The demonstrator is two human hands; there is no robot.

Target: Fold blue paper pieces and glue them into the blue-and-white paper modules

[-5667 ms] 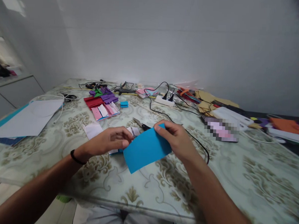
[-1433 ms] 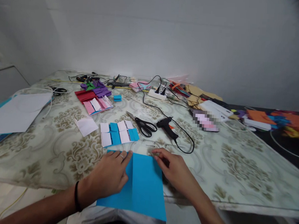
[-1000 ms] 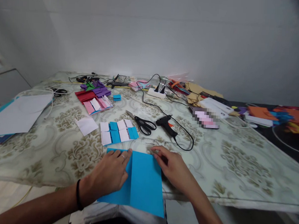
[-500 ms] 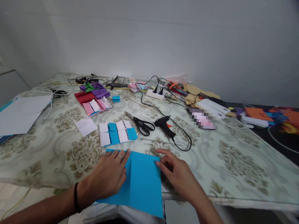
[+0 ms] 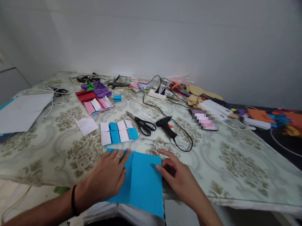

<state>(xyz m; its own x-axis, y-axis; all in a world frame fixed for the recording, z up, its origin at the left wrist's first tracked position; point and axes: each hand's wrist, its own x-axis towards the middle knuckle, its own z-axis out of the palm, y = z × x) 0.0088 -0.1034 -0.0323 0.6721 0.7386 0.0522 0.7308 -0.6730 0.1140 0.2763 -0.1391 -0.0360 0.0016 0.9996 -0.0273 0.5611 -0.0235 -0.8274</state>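
Note:
A sheet of blue paper (image 5: 147, 180) with a crease down its middle lies at the table's front edge, its lower part hanging over the edge. My left hand (image 5: 109, 173) rests flat on the left half, index finger along the crease. At the right edge of the sheet, my right hand (image 5: 174, 170) has its thumb tip on the paper and its index finger stretched out apart from it; the other fingers curl and are partly hidden. Just beyond the sheet sit a blue and white folded paper piece (image 5: 119, 132), black-handled scissors (image 5: 144, 126) and a black glue gun (image 5: 166, 126).
White sheets (image 5: 21, 113) are stacked at the left. Red folded paper (image 5: 86, 96), purple paper (image 5: 101, 91) and a small white square (image 5: 87, 126) lie nearer the middle. A power strip (image 5: 157, 94) with black cables stands at the back. A blurred-out phone-like object (image 5: 205, 120) lies right.
Almost nothing differs. The blue paper and my left hand sit very slightly higher in view, and my right thumb has shifted a little left on the paper's edge.

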